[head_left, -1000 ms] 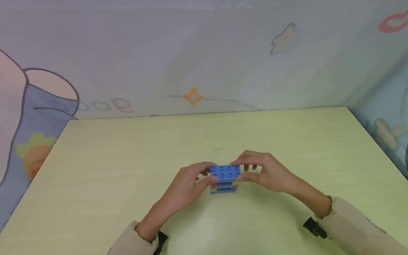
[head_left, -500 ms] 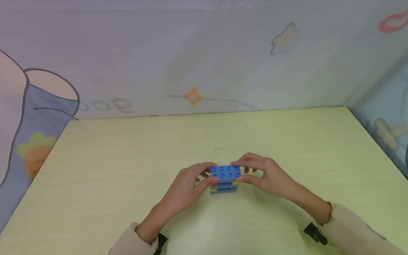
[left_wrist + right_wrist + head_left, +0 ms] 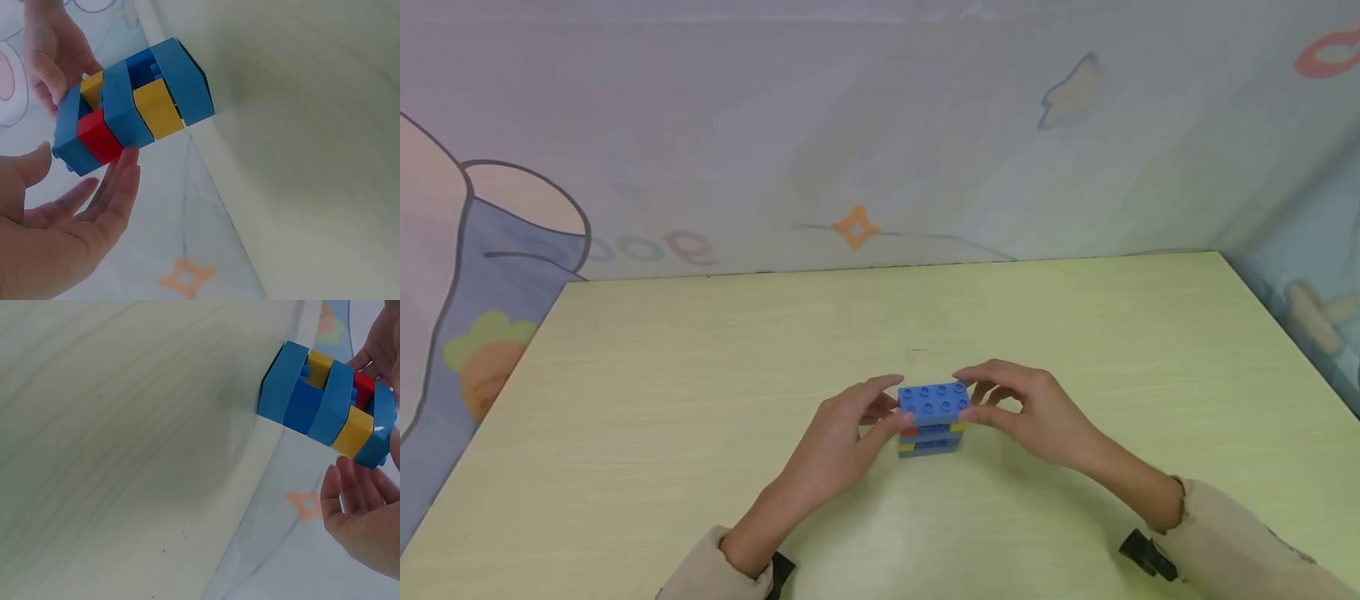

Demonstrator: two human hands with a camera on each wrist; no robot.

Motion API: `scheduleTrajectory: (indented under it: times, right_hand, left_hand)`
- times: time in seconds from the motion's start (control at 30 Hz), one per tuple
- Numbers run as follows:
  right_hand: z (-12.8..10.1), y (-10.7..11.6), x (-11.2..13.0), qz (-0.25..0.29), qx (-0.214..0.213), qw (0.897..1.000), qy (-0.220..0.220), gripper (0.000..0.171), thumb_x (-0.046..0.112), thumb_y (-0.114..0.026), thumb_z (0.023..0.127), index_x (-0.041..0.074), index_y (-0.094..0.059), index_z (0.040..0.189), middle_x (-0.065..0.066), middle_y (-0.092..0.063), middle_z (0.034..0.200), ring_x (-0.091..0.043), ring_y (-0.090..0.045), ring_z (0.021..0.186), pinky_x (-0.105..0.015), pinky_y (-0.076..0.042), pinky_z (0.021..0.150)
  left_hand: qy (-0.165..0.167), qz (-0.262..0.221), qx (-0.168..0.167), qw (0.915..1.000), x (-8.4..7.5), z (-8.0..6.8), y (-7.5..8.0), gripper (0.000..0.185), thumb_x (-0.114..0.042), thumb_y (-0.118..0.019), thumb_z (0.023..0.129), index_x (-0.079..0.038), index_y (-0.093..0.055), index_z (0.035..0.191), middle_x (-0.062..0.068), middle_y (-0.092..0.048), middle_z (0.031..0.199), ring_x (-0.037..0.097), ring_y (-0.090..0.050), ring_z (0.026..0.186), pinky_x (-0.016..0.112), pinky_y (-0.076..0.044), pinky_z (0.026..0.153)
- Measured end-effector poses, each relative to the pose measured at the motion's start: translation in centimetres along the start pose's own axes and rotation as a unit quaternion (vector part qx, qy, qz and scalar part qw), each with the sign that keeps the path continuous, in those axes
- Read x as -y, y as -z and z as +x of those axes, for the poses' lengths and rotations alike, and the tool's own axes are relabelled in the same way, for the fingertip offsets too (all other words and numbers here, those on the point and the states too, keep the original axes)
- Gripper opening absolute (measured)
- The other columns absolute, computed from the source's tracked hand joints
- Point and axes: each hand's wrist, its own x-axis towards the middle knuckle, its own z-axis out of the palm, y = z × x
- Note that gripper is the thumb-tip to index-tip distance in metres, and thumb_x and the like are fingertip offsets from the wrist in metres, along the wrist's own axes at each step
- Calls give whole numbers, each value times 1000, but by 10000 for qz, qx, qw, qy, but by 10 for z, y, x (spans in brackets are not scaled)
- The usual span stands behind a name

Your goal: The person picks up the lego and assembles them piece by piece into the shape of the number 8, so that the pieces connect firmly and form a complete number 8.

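Note:
A stack of toy building bricks (image 3: 933, 404) stands upright on the table, its top a long blue brick with several studs. Further blue layers lie below, with a red brick (image 3: 100, 135) and a yellow brick (image 3: 158, 107) between them. To its left is my left hand (image 3: 842, 437); in the left wrist view its fingertips touch the red brick's side, with thumb and index finger spread. My right hand (image 3: 1037, 415) is at the other side, thumb by the top brick's near corner. In the right wrist view its fingers (image 3: 353, 487) are extended close to a yellow brick (image 3: 354, 432).
A pale wooden table (image 3: 700, 358) carries the stack near its middle. Behind it hangs a printed cloth (image 3: 737, 125), which also runs down the left and right sides. Dark straps or camera mounts (image 3: 1148, 554) sit at the sleeve cuffs.
Both index fingers have lifted and spread away from the top brick's far edge. The stack shows slightly further right and up in the head view.

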Motion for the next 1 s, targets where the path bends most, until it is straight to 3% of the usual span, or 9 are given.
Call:
scheduleTrajectory:
  times: [0.23, 0.33, 0.5, 0.6, 0.77, 1.0]
  right_hand:
    - [10, 2, 1, 157, -321, 9950, -931, 26, 8, -64, 85, -3, -62, 109, -12, -66, 100, -18, -65, 84, -26, -51, 74]
    - [13, 2, 0, 340, -269, 9909, -1272, 29, 8, -61, 87, -4, -59, 113, -16, -64, 104, -22, -65, 87, -28, -51, 74]
    - [17, 1, -5, 1022, -13, 9794, -1741, 36, 5, -55, 90, -9, -50, 123, -23, -56, 119, -29, -62, 97, -35, -49, 80]
    - [18, -1, -9, 1342, 171, 9708, -1981, 39, 4, -52, 92, -11, -45, 127, -25, -50, 125, -31, -59, 103, -38, -47, 82]
    - [17, -3, -15, 1554, 421, 9591, -2330, 38, -2, -48, 92, -11, -42, 129, -25, -47, 128, -33, -54, 110, -36, -47, 83]
    - [14, -5, -22, 1608, 552, 9532, -2498, 38, -4, -47, 92, -10, -42, 129, -24, -47, 129, -33, -52, 112, -33, -47, 84]
  left_hand:
    - [289, -666, 148, 9973, 0, 5, 2, 42, -17, -49, 95, -1, -40, 133, 15, -57, 120, 26, -57, 107, 38, -45, 88]
    - [361, -711, 166, 9967, 1, 10, 2, 41, -13, -47, 96, 1, -40, 133, 16, -55, 124, 28, -55, 110, 39, -44, 89]
    - [771, -947, 257, 9922, 6, 21, 0, 42, -11, -45, 96, 1, -36, 136, 15, -51, 128, 29, -50, 116, 40, -40, 94]
    - [987, -1072, 355, 9887, 11, 26, -3, 43, -11, -43, 97, 1, -34, 137, 16, -49, 130, 29, -47, 119, 41, -38, 96]
    - [1038, -1002, 523, 9882, 16, 31, -9, 40, -10, -40, 98, 4, -35, 135, 20, -46, 132, 31, -43, 122, 44, -33, 99]
    - [1128, -980, 809, 9855, 18, 33, -13, 42, -11, -38, 98, 5, -30, 137, 20, -42, 135, 31, -41, 124, 43, -32, 100]
